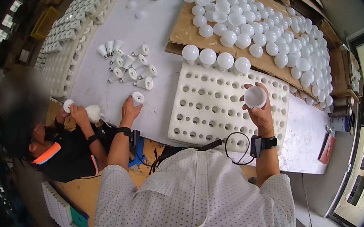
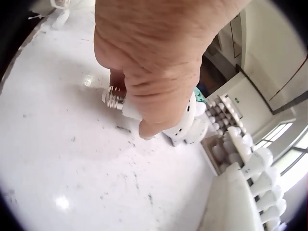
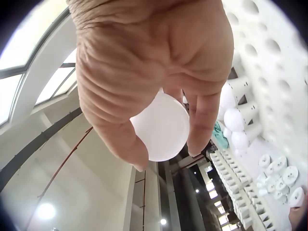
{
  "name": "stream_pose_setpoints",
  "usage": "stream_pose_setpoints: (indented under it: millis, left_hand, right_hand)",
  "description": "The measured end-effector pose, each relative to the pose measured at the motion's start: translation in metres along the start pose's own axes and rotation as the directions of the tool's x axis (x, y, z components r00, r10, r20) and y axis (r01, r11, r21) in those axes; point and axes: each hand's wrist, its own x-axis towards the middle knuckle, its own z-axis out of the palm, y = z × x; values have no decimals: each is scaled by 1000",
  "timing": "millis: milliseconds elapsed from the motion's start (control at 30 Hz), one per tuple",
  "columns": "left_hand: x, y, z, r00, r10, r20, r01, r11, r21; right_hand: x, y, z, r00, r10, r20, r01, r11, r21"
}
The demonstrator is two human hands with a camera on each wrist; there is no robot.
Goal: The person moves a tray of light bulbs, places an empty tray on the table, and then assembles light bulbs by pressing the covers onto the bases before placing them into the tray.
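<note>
I see the left hand [image 1: 129,113] gripping a bulb base [image 1: 138,98] near the loose bases [image 1: 129,74] on the worktop [image 1: 154,121]; well apart, the right hand [image 1: 262,117] grips a bulb dome [image 1: 255,97] above the foam tray [image 1: 197,128], hollow side toward my head camera.

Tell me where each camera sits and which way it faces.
Head: on the head, facing forward and down at the tabletop and foam tray; left hand, right hand and patterned shirt show.
Left wrist: on that wrist, facing across the tabletop; the left hand shows, gripping a bulb base.
Right wrist: on that wrist, facing wall and windows; the right hand shows, holding a white dome.
Head and right wrist both show the white dome and foam tray.
</note>
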Motion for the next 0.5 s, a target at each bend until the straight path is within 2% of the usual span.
stream_pose_setpoints:
  millis: [33,67,100,133,167,200,267,333,400,467,500]
  left_hand:
    - [-9,9,-1,996,-56,-66,45,987,-152]
    - [-18,15,-1,996,-53,-65,43,988,-148]
    - [-34,20,-2,995,-84,52,98,889,-446]
    - [-48,28,-4,983,-77,167,173,700,-693]
    - [-61,45,-10,962,2,272,236,488,-840]
    - [-73,69,-19,933,106,345,311,245,-918]
    - [-81,126,-39,827,399,395,439,-22,-898]
    - [-93,160,-48,742,562,366,444,-3,-896]
    - [-98,178,-52,636,667,388,465,70,-882]
    - [-102,190,-55,631,675,383,460,71,-885]
    - [-101,193,-56,604,693,393,462,97,-881]
  right_hand:
    - [-6,0,8,1000,-2,-3,2,1000,3]
    - [-13,2,15,1000,2,10,-2,1000,-31]
    - [-17,5,20,999,19,35,-17,998,-64]
    - [-21,11,23,999,30,45,-27,998,-59]
    - [-23,16,24,996,63,58,-58,995,-79]
    - [-25,21,25,993,96,71,-88,991,-101]
    - [-26,20,26,990,106,93,-97,991,-95]
    - [-27,26,34,980,153,126,-149,988,-45]
    - [-30,32,44,976,166,140,-159,986,-58]
    - [-31,35,48,962,195,193,-186,981,-63]
    - [-31,36,50,962,195,191,-186,980,-63]
